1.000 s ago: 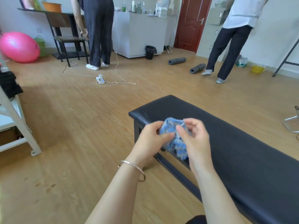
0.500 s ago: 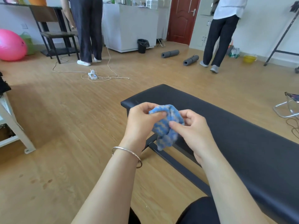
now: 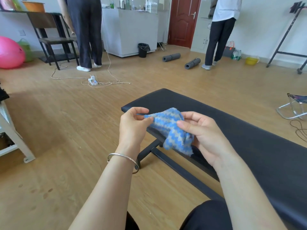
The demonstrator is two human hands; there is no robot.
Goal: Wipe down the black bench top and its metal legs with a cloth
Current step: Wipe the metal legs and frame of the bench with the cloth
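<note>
While the cloth hung in the air between both hands, no wiping had yet begun. The left hand pinched one corner of it between its thumb and a finger, its other fingers loosely curled above. The right hand pinched the opposite side under its thumb, the remaining fingers curved behind the fabric. A silver bangle sat on the left wrist.

The cloth was a fluffy blue-and-grey zigzag towel, stretched between the two pinches and drooping below the right fingers. It looked light, soft and limp, so I judged it would crumple rather than keep a shape. Bunching it into a pad under a flat palm should serve better than a corner pinch, and its pile would probably drag a little on the padding.

Just beneath and beyond the fingers lay the end of the bench surface, black and smooth, running off to their right; the cloth seemed held clear of it. Below the left fingers the metal legs met the wooden floor. Farther beyond the fingers lay a power strip with loose cord, then two rolled mats, and two people stood by the far wall.
</note>
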